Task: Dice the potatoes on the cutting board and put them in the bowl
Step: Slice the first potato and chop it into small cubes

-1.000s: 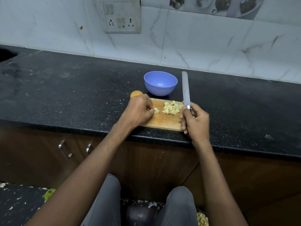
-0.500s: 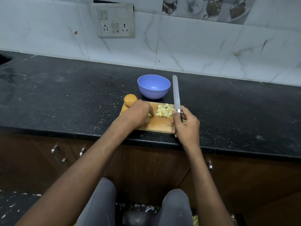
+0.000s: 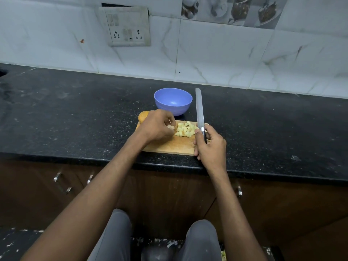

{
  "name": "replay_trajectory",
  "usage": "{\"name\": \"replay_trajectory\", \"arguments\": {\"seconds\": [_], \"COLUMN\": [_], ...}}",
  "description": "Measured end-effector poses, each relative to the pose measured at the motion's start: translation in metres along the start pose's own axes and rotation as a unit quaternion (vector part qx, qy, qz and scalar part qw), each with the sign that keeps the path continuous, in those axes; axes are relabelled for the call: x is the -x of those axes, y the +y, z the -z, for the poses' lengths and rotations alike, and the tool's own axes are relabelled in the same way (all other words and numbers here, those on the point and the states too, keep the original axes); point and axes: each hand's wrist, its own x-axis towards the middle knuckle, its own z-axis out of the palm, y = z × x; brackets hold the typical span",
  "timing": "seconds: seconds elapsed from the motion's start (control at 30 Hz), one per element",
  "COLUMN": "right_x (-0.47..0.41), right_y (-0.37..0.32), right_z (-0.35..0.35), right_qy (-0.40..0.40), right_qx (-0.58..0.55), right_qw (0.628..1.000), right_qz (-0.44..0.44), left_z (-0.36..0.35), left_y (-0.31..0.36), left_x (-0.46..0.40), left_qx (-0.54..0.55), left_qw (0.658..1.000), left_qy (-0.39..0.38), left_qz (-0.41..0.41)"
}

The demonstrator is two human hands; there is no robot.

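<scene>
A wooden cutting board (image 3: 169, 146) lies at the counter's front edge. On it sits a pile of diced potato pieces (image 3: 185, 129). A whole unpeeled potato (image 3: 142, 116) rests at the board's far left corner, partly behind my left hand (image 3: 156, 126). That hand's fingers are closed on a few potato pieces at the pile's left side. My right hand (image 3: 211, 144) grips the handle of a knife (image 3: 199, 108), whose blade points away from me, just right of the pile. The blue bowl (image 3: 173, 101) stands behind the board and looks empty.
The black stone counter (image 3: 75, 113) runs left and right of the board. A tiled wall with a switch and socket plate (image 3: 128, 27) rises behind. Brown cabinet doors with metal handles (image 3: 62, 183) are below the counter edge. My knees show at the bottom.
My left hand has lifted slightly off the board and shifted toward the pile, closing on potato pieces. The knife stays upright in my right hand. The camera view has tilted up a little.
</scene>
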Motion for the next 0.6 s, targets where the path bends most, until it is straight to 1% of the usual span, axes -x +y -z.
{"name": "replay_trajectory", "arguments": {"seconds": [0.1, 0.27, 0.37, 0.53, 0.6], "right_x": [0.0, 0.001, 0.001, 0.001, 0.001], "right_y": [0.001, -0.001, 0.0, 0.001, 0.001], "right_z": [0.0, 0.001, 0.001, 0.001, 0.001], "right_qy": [0.004, 0.007, 0.007, 0.008, 0.006], "right_qx": [-0.004, -0.007, -0.007, -0.004, -0.003], "right_qw": [1.0, 1.0, 1.0, 1.0, 1.0], "right_qz": [-0.002, -0.007, -0.007, -0.003, -0.004], "left_z": [-0.003, -0.013, -0.016, -0.012, -0.013], "left_y": [0.008, 0.015, 0.01, 0.008, 0.01], "left_x": [-0.007, -0.021, -0.026, -0.026, -0.025], "left_qx": [0.069, 0.056, 0.055, 0.078, 0.081], "left_qw": [0.997, 0.997, 0.997, 0.995, 0.994], "left_qy": [0.024, 0.003, 0.014, 0.01, 0.02], "left_qz": [-0.015, -0.044, -0.06, -0.065, -0.066]}}
